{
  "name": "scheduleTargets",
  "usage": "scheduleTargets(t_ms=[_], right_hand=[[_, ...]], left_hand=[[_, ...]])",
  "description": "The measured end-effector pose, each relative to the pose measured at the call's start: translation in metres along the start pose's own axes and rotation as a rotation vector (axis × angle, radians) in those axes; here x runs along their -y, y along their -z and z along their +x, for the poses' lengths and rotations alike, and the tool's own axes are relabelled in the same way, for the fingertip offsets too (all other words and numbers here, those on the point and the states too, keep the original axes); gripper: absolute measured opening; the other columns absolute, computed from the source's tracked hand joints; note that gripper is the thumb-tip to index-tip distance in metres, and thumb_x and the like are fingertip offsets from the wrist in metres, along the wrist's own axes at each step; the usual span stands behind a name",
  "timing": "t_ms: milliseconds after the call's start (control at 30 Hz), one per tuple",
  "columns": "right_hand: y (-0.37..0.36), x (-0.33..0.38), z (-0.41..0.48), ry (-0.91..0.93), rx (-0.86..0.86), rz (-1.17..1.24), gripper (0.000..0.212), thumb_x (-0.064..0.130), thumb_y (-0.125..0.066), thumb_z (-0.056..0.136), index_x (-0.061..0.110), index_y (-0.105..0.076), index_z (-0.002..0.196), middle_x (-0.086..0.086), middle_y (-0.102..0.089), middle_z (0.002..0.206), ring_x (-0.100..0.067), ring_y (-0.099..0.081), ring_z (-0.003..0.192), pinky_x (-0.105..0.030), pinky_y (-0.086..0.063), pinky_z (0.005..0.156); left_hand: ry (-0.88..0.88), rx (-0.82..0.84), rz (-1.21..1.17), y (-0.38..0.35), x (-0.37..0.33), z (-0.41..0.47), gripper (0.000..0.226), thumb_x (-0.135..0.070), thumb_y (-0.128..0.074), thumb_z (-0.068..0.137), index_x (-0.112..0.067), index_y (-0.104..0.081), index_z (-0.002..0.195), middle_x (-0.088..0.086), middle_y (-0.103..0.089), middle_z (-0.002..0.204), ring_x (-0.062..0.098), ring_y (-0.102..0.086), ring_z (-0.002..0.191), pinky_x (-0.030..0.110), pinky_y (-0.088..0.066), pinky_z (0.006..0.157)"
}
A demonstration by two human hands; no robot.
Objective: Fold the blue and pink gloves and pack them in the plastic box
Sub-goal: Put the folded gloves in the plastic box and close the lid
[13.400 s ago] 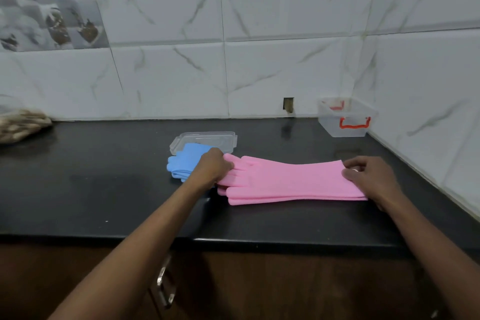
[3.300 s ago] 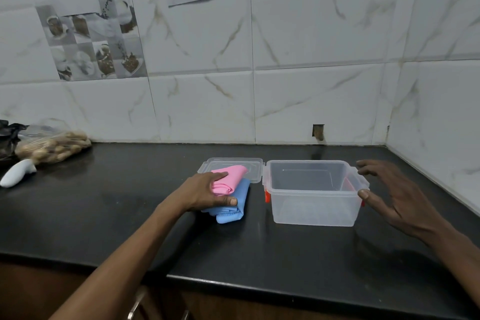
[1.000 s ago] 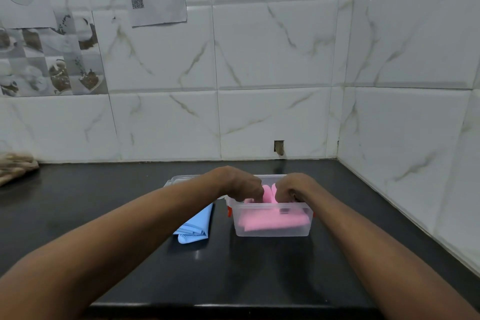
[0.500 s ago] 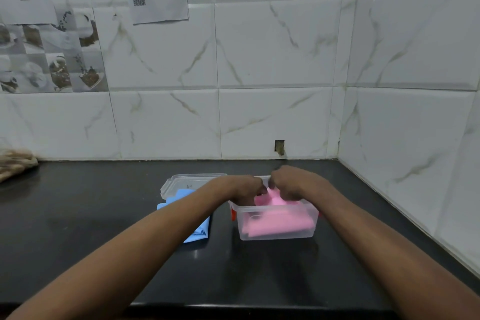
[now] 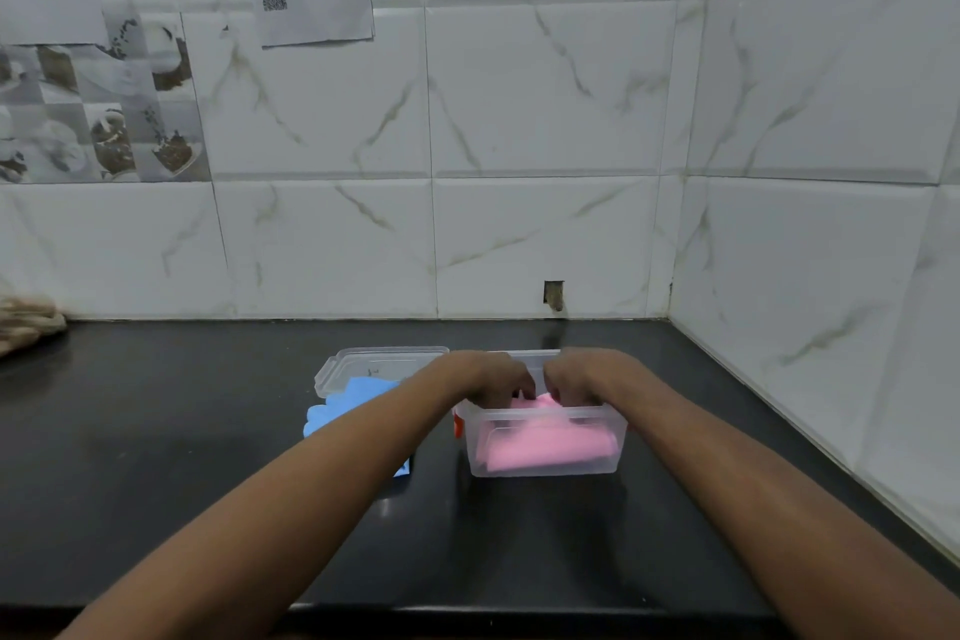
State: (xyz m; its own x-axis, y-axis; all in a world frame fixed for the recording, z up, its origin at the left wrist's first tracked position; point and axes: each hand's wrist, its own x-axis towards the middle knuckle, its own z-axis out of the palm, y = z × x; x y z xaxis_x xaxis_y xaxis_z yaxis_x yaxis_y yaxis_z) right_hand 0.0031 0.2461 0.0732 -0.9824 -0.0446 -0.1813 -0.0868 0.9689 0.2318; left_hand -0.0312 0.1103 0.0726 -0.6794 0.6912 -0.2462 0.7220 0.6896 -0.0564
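Observation:
The clear plastic box (image 5: 545, 416) stands on the black counter with the folded pink gloves (image 5: 545, 450) inside it. Both my hands reach over the box's rim. My left hand (image 5: 483, 377) and my right hand (image 5: 587, 374) have their fingers curled down onto the top of the pink bundle. The fingertips are hidden behind the knuckles. The folded blue gloves (image 5: 353, 395) lie on the counter left of the box, partly under my left forearm and partly on the clear lid (image 5: 384, 361).
A red latch (image 5: 458, 426) shows on the box's left end. The tiled wall runs close along the right of the counter (image 5: 156, 431). A brownish bag (image 5: 26, 327) lies at the far left. The counter's front edge is near me.
Over the last second both hands have stayed in the box on the pink gloves, and the bundle now sits a little flatter. The blue gloves have not moved.

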Motion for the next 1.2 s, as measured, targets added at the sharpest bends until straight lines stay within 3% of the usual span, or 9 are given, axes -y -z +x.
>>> scheduleTargets(t_ms=[167, 300, 467, 567, 700, 900, 967, 1100, 1200], right_hand=[[0.020, -0.007, -0.010, -0.033, 0.088, 0.018, 0.024, 0.004, -0.069, 0.083, 0.006, -0.069, 0.107, -0.009, -0.070, 0.102, -0.021, -0.065, 0.082, -0.033, -0.058, 0.083], [0.013, -0.004, -0.008, -0.027, 0.199, -0.052, 0.031, 0.009, -0.055, 0.092, 0.006, -0.066, 0.121, -0.010, -0.066, 0.113, -0.020, -0.058, 0.086, -0.033, -0.051, 0.081], [0.008, 0.001, 0.002, -0.109, 0.266, 0.017, 0.047, 0.019, -0.051, 0.095, 0.011, -0.048, 0.142, -0.006, -0.051, 0.139, -0.020, -0.055, 0.110, -0.033, -0.045, 0.098], [0.007, 0.002, 0.004, -0.103, 0.286, 0.086, 0.048, 0.018, -0.054, 0.094, 0.010, -0.048, 0.141, -0.003, -0.052, 0.127, -0.019, -0.055, 0.107, -0.032, -0.046, 0.094], [0.013, -0.002, 0.000, -0.025, 0.411, 0.163, 0.050, 0.014, -0.057, 0.090, 0.003, -0.050, 0.138, -0.011, -0.055, 0.130, -0.025, -0.057, 0.119, -0.038, -0.047, 0.105], [0.025, -0.002, -0.003, -0.050, 0.552, 0.356, 0.041, 0.007, -0.062, 0.086, -0.011, -0.056, 0.123, -0.016, -0.063, 0.113, -0.025, -0.065, 0.091, -0.034, -0.054, 0.091], [0.023, 0.002, -0.004, -0.052, 0.514, 0.255, 0.033, 0.014, -0.064, 0.087, -0.005, -0.061, 0.114, -0.011, -0.064, 0.107, -0.025, -0.066, 0.093, -0.033, -0.056, 0.087], [0.013, 0.010, -0.009, -0.048, 0.297, -0.013, 0.034, 0.013, -0.055, 0.092, 0.008, -0.061, 0.125, 0.000, -0.054, 0.103, -0.020, -0.057, 0.093, -0.031, -0.047, 0.078], [0.014, 0.013, -0.012, -0.045, 0.254, -0.045, 0.014, 0.005, -0.049, 0.092, 0.012, -0.061, 0.095, 0.002, -0.049, 0.083, -0.021, -0.052, 0.084, -0.031, -0.045, 0.073]], left_hand=[[0.011, -0.171, -0.051, -0.009, 0.008, 0.003, 0.032, -0.010, -0.061, 0.091, -0.013, -0.064, 0.123, 0.007, -0.067, 0.120, 0.022, -0.063, 0.105, 0.037, -0.051, 0.096], [0.056, -0.243, 0.046, -0.012, 0.006, 0.008, 0.014, -0.010, -0.060, 0.090, -0.010, -0.067, 0.101, 0.010, -0.069, 0.105, 0.025, -0.063, 0.093, 0.035, -0.052, 0.080], [0.075, -0.254, 0.158, -0.014, -0.003, 0.018, 0.021, -0.013, -0.057, 0.094, -0.004, -0.065, 0.111, 0.015, -0.069, 0.108, 0.028, -0.065, 0.097, 0.030, -0.044, 0.071], [0.081, -0.277, 0.148, -0.014, -0.002, 0.019, 0.021, -0.013, -0.058, 0.094, -0.003, -0.064, 0.110, 0.016, -0.069, 0.107, 0.029, -0.066, 0.095, 0.033, -0.048, 0.075], [0.092, -0.340, 0.019, -0.013, 0.004, 0.015, 0.016, -0.002, -0.056, 0.089, -0.002, -0.068, 0.099, 0.016, -0.071, 0.103, 0.030, -0.066, 0.092, 0.031, -0.045, 0.070], [0.092, -0.318, -0.032, -0.013, 0.003, 0.012, 0.023, -0.006, -0.054, 0.088, -0.004, -0.075, 0.097, 0.015, -0.073, 0.099, 0.031, -0.067, 0.089, 0.028, -0.043, 0.065], [0.095, -0.322, -0.020, -0.014, 0.004, 0.013, 0.021, -0.008, -0.057, 0.086, -0.007, -0.075, 0.096, 0.013, -0.074, 0.098, 0.030, -0.067, 0.089, 0.030, -0.050, 0.068], [0.124, -0.392, -0.046, -0.015, 0.004, 0.012, 0.020, -0.008, -0.058, 0.084, -0.009, -0.076, 0.094, 0.011, -0.074, 0.096, 0.030, -0.068, 0.087, 0.034, -0.056, 0.072], [0.145, -0.605, -0.198, -0.007, 0.008, 0.000, 0.021, -0.007, -0.055, 0.083, -0.009, -0.074, 0.090, 0.011, -0.075, 0.093, 0.030, -0.068, 0.087, 0.037, -0.056, 0.075]])
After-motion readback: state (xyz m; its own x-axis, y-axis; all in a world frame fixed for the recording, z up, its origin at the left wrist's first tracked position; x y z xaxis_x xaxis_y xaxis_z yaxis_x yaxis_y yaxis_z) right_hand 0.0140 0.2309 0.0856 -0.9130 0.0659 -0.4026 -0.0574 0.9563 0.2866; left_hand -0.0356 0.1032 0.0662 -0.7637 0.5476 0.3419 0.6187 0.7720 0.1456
